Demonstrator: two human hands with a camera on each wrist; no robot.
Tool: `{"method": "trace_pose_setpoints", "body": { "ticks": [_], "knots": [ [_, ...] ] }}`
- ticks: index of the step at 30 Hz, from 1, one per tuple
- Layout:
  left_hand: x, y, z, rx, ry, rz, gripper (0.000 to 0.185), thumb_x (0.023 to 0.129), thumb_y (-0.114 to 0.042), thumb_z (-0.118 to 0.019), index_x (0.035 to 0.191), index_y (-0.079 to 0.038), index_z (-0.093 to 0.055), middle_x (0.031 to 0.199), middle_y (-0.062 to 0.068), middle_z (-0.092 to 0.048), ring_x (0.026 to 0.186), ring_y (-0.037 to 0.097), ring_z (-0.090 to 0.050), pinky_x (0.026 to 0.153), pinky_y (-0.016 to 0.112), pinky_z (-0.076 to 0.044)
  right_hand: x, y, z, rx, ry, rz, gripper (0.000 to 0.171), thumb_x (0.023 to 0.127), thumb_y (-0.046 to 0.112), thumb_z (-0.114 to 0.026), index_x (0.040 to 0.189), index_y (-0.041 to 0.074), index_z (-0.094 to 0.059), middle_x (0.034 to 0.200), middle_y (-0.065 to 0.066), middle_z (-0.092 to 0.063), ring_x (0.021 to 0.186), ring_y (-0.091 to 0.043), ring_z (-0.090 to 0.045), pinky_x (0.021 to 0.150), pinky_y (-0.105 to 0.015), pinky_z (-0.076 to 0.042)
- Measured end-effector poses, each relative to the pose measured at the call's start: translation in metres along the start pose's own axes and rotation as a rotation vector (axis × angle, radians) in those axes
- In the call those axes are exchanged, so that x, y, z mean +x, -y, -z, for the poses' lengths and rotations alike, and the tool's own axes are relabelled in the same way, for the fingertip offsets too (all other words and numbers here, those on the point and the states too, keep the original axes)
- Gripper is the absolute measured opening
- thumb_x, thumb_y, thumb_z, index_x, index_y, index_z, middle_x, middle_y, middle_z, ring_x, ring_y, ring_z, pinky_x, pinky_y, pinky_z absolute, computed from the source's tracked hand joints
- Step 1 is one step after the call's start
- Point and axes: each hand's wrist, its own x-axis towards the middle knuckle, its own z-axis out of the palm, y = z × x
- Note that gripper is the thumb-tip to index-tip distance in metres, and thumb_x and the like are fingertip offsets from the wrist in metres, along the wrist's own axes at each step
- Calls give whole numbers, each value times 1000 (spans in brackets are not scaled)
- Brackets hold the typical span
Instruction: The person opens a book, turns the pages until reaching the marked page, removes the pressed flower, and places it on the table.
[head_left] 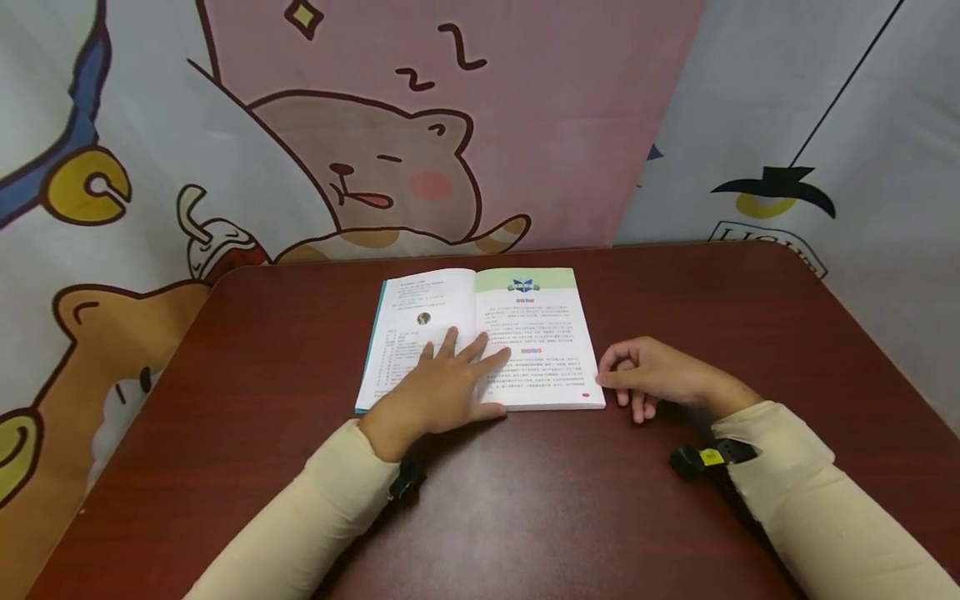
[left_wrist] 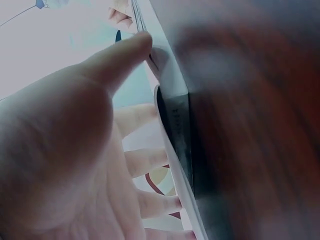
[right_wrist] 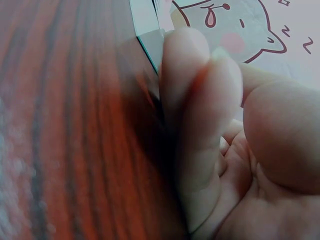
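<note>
An open book (head_left: pixel 536 333) lies on the table, printed text on both pages and a green band across the top of the right one. My left hand (head_left: pixel 442 387) rests flat over the lower middle of the spread, fingers apart, thumb along the bottom edge. From the left wrist, that hand (left_wrist: pixel 75 150) is seen beside the book's bottom edge (left_wrist: pixel 172 75). My right hand (head_left: pixel 652 375) pinches the right page's edge near the lower corner between thumb and forefinger. The right wrist view has its curled fingers (right_wrist: pixel 210 100) covering most of the page edge there.
The dark red wooden table (head_left: pixel 480 517) spreads around the book on every side. Behind it hangs a cloth (head_left: pixel 570 125) printed with cartoon animals. A black strap device (head_left: pixel 708 457) sits at the right wrist, and another (head_left: pixel 407 479) at the left.
</note>
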Motion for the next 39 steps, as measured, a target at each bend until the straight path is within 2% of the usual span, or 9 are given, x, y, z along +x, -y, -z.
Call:
{"method": "trace_pose_setpoints", "body": {
  "ticks": [6,14,19,28,39],
  "knots": [
    [-1,-1,0,9,-30,-20,71,92,-62,-58,155,-34,-38,162,11,-34,146,53,-27,111,70,-30,0,-1,0,-7,-2,7,30,96,23,-67,107,-4,-59,69,-10,-62,42,-14,-60,41,-29,-50],
    [-3,-2,0,-2,-32,-50,64,94,-56,-59,152,-34,-44,161,9,-36,150,40,-29,111,71,-28,1,-2,-2,-20,-9,9,30,96,24,-67,107,-2,-59,70,-10,-63,42,-15,-61,41,-29,-51],
    [-3,-3,1,-18,-19,-75,59,97,-52,-57,152,-34,-43,163,7,-34,151,38,-29,111,73,-26,0,-2,-2,-11,-10,-2,29,96,23,-67,107,-3,-59,69,-9,-62,43,-15,-62,42,-30,-51],
    [-2,-2,0,-22,1,-66,57,99,-50,-55,153,-37,-41,165,5,-29,152,36,-25,113,72,-23,0,-1,-1,-6,-13,-4,30,97,24,-67,108,-2,-58,69,-9,-62,44,-15,-63,43,-30,-52],
    [-4,-2,3,-41,4,-69,56,100,-48,-54,153,-35,-41,164,7,-30,152,37,-25,114,71,-21,1,-1,0,-5,-6,-28,31,99,26,-62,112,-2,-57,70,-10,-62,46,-16,-63,44,-32,-53]
  ]
}}
